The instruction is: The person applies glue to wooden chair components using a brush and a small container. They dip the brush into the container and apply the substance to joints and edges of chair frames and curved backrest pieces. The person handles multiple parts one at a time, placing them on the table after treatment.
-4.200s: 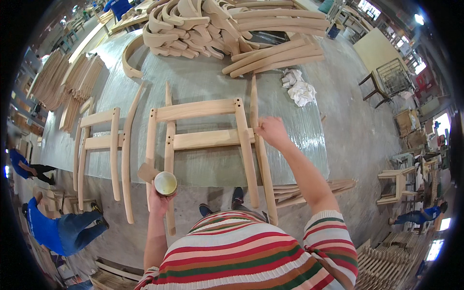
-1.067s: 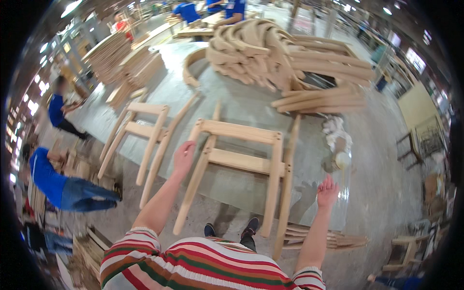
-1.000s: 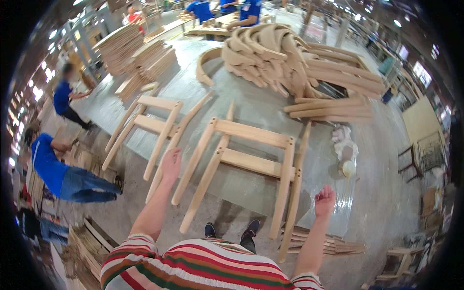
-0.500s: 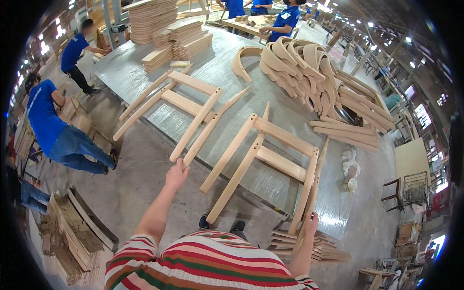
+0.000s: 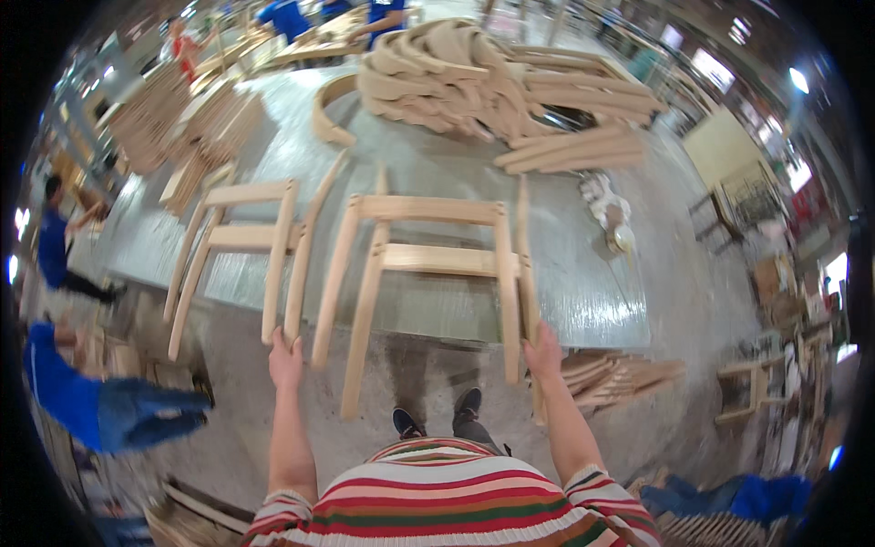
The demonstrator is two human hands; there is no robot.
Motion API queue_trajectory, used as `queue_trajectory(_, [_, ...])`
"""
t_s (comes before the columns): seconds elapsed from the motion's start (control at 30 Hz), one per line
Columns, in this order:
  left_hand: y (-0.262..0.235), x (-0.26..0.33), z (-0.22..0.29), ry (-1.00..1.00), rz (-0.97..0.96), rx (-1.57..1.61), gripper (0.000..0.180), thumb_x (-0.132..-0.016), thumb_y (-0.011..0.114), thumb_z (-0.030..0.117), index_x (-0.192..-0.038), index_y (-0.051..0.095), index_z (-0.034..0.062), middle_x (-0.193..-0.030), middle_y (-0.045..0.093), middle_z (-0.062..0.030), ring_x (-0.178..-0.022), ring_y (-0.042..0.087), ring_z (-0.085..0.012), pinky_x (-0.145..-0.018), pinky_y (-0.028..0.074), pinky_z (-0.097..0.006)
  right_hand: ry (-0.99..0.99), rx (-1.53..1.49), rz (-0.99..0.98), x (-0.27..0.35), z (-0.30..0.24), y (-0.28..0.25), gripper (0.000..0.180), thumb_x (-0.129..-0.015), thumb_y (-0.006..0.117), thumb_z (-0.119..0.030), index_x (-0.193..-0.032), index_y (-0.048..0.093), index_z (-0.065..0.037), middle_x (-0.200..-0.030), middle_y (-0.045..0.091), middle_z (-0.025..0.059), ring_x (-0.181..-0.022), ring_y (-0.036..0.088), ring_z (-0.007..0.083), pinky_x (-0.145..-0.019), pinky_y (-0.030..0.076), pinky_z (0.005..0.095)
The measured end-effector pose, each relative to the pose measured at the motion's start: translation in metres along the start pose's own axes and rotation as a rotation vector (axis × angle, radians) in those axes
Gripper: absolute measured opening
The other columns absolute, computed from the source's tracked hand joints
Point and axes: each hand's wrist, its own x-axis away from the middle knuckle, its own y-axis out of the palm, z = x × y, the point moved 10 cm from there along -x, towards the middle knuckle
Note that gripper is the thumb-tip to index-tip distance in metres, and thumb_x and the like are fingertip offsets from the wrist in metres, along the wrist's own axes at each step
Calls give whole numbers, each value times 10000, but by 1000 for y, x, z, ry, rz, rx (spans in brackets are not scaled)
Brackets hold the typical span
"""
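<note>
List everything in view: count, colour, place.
table: 1, grey, centre
left frame: 1, tan, near edge
right frame: 1, tan, beside it
curved parts: uncountable heap, tan, far side
loose curve: 1, tan, by heap
rails: uncountable, tan, far right
boards: uncountable stacks, tan, left
rags: uncountable, white, right
cup: 1, pale, beside rags
sticks: uncountable, tan, lower right
people: 7+, mostly blue, background
left hand: 1, bare, on left frame's leg
right hand: 1, bare, on right frame's leg

striped knit top (image 5: 447, 494), dark shoes (image 5: 468, 401)
</note>
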Motion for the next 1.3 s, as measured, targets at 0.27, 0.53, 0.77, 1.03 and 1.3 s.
queue_trajectory(0.27, [-5, -6, -5, -86, -17, -134, 521, -847, 534, 408, -1273, 428, 127, -1047, 615, -225, -992, 587, -393, -835, 467, -469, 35, -117, -9, 8, -17, 14, 643, -753, 640, -174, -1300, 350, -1, -1169, 501, 231, -1091, 490, 396, -898, 423, 447])
queue_trajectory(0.53, [-10, 15, -5, -131, 42, -291, 404, -876, 469, 468, -1038, 446, 98, -922, 631, -210, -875, 619, -399, -745, 490, -497, 49, -208, -143, 4, -18, 16, 709, -739, 630, -187, -1338, 320, 30, -1242, 442, 259, -1150, 440, 412, -967, 379, 441])
queue_trajectory(0.77, [-7, 46, 0, -181, 83, -300, 440, -871, 478, 466, -1173, 425, 151, -904, 635, -197, -862, 629, -382, -727, 496, -498, -27, -221, -68, 4, -10, 14, 701, -713, 640, -181, -1315, 333, 6, -1151, 465, 254, -1054, 487, 429, -880, 417, 471])
queue_trajectory(1.03, [-36, 47, -41, -225, 112, -324, 495, -865, 498, 449, -1295, 423, 216, -948, 637, -186, -908, 614, -381, -772, 488, -484, 42, -273, -169, 0, -15, 21, 707, -709, 645, -128, -1321, 334, 44, -1141, 474, 270, -1067, 473, 436, -910, 399, 457])
queue_trajectory(1.3, [-52, -23, -59, -216, 103, -288, 531, -861, 518, 443, -1349, 403, 268, -980, 641, -174, -933, 612, -363, -795, 487, -469, -77, -236, -165, -2, -15, 27, 704, -705, 641, -139, -1310, 334, 47, -1111, 507, 260, -1049, 487, 429, -881, 409, 454])
